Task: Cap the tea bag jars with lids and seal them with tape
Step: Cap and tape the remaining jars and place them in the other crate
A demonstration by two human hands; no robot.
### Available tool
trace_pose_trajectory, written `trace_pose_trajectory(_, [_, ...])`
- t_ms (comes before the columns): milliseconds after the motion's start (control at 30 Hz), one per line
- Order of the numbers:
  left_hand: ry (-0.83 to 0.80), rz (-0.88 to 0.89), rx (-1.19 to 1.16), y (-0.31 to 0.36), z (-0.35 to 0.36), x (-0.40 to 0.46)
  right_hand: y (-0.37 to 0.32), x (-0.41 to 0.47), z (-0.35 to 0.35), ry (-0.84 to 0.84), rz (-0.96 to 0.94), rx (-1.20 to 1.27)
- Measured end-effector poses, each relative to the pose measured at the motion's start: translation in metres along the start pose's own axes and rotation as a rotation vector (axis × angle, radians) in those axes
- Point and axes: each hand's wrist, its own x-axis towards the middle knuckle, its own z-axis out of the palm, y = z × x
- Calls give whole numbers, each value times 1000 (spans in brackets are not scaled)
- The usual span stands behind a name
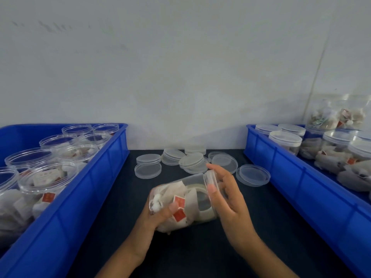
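Clear plastic tea bag jar [180, 203] lies tilted above the dark table [200, 253] as our left hand [158, 217] grips its base and our right hand [226, 199] curls around its lid [209, 178].

left hand [158, 215]: fingers curled, gripping | right hand [226, 195]: fingers curled, gripping

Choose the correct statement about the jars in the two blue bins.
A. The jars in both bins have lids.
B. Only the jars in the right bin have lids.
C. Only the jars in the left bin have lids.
B: the jars in the right bin wear lids, while the jars in the left bin stand with open mouths.
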Motion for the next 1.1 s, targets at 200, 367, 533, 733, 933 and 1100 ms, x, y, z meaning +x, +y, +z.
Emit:
trace_pose_trajectory(200, [42,-41,-39,3,3,-1,3,-6,2,-93,-27,42])
trace_pose_trajectory(367, [63,-77,-92,5,1,0,0,-10,11,-36,-120,-57])
trace_pose_trajectory(533, [72,-93,-103,6,1,1,1,-9,12,-68,-196,-190])
trace_pose_trajectory(733, [94,-85,-52,3,6,-1,2,-6,10,-107,-130,-113])
trace_pose_trajectory(933, [105,-35,-46,3,5,-2,0,-7,13,-82,-97,-61])
trace_pose_trajectory(1100, [100,167,34,6,13,-7,-7,-3,10,-51,102,120])
